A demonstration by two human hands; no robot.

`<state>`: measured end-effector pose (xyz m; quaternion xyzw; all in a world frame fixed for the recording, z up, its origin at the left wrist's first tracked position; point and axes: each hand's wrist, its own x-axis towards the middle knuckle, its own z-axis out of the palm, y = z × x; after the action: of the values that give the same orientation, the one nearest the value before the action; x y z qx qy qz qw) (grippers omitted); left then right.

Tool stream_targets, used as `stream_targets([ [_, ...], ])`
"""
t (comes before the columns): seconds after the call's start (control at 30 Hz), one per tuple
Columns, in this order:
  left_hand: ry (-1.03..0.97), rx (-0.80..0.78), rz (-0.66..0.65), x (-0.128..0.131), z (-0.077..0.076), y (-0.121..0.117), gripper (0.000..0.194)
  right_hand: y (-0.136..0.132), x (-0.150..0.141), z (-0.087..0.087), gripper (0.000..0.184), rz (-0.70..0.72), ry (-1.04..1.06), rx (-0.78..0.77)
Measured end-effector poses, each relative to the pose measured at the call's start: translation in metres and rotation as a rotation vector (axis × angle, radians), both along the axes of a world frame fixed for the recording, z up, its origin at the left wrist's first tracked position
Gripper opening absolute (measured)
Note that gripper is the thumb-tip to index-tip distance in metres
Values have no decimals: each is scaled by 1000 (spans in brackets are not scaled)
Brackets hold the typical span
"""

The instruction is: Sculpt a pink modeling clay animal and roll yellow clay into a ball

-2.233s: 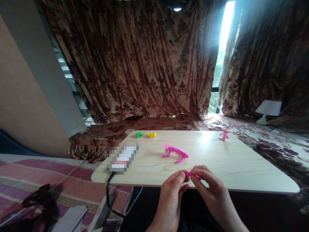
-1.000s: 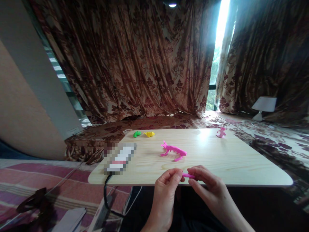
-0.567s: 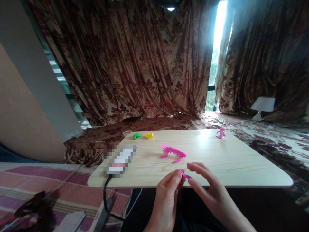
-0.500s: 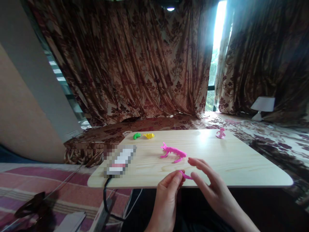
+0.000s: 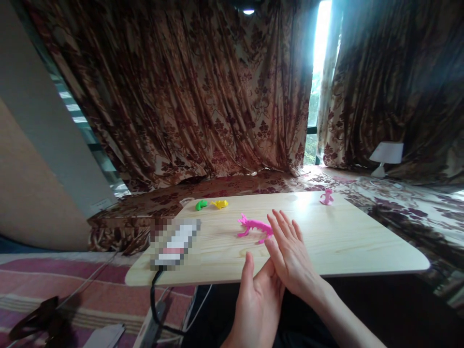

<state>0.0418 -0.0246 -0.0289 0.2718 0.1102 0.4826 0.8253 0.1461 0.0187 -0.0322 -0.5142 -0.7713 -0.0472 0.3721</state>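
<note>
My left hand (image 5: 255, 297) lies palm up at the near edge of the light wooden table (image 5: 362, 241), fingers stretched out. My right hand (image 5: 289, 252) rests flat across it, palm down, fingers straight and slightly spread. The two palms touch. The small pink strip that I held before is not visible; whether it lies between the palms cannot be told. Just beyond my right fingertips a pink clay animal figure (image 5: 253, 226) stands on the table.
A green piece (image 5: 200, 205) and a yellow piece (image 5: 220, 204) lie at the table's far left, a small pink figure (image 5: 326, 196) at the far right. A blurred flat device (image 5: 176, 243) with a black cable (image 5: 154, 302) sits left. Curtains and a white lamp (image 5: 386, 154) stand behind.
My fingers let go of their pinch on the pink strip and both hands opened flat. My right hand moved over my left palm, and the strip went out of sight.
</note>
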Motion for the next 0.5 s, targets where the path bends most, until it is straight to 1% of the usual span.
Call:
stream_targets([
  [0.07,-35,-7,-23,-1,2,1,72,-1,-1,2,55,9,-19,6],
  [0.17,-64,-36,-37,-4,6,3,69,-2,-3,6,63,99,-98,-3],
  [0.2,-66,-33,-42,-4,8,4,69,-1,-4,7,64,100,-103,-4],
  [0.3,-51,-9,-64,-4,9,5,72,1,-2,11,64,20,-60,13],
  [0.33,-40,-13,-59,-4,9,5,72,1,-2,11,65,21,-62,21],
  [0.43,2,-54,-21,-5,9,5,71,-2,-2,12,70,124,-134,15],
  [0.5,16,-57,-9,-5,9,5,73,-4,-2,12,70,117,-140,2],
])
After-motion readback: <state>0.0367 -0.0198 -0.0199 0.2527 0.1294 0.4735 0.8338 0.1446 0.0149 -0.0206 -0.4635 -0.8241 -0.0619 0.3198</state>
